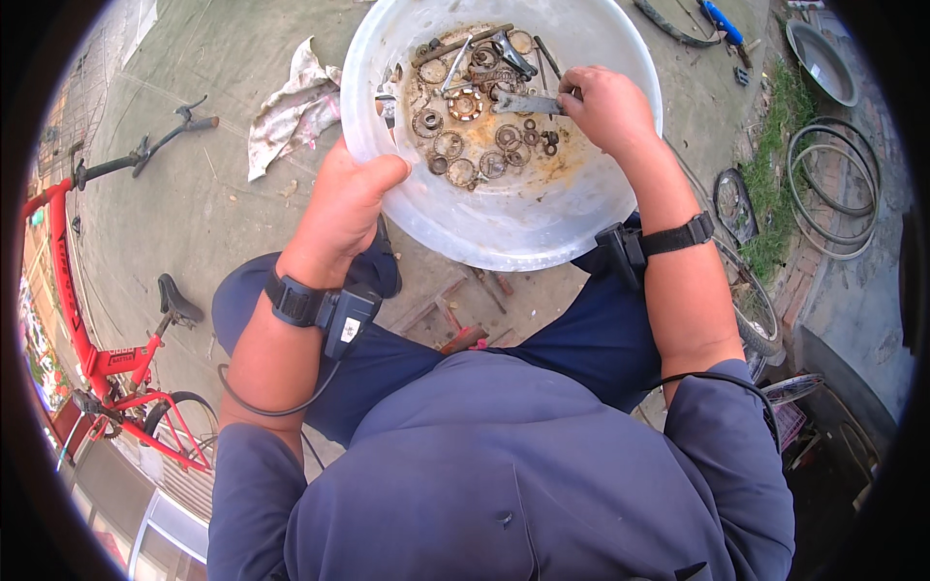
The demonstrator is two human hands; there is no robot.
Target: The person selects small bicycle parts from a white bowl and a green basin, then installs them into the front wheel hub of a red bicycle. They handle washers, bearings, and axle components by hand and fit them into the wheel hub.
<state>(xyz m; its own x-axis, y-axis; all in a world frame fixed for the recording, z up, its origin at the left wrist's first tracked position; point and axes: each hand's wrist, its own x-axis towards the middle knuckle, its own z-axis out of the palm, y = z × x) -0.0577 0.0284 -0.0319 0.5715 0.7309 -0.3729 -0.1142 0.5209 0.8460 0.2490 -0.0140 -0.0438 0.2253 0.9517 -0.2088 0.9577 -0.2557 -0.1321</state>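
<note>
A translucent white plastic basin [523, 242] is tilted in front of me, with rusty stains on its bottom. My left hand [351, 192] is closed around its near left rim, the thumb lying over the edge. Inside the basin, my right hand [612, 111] pinches the end of a flat grey metal spanner [528, 104], whose other end points left over the loose parts. Greasy bearing rings [449, 145], a toothed ring [465, 104], a dark crank-like piece [515, 55] and thin metal rods [457, 64] lie there.
A red bicycle frame [66, 266] with handlebar and saddle stands at the left. A stained cloth [291, 111] lies left of the basin. On the right are bare tyres [841, 184], a grey metal bowl [821, 63], a wheel [756, 305] and a blue-handled tool [719, 19].
</note>
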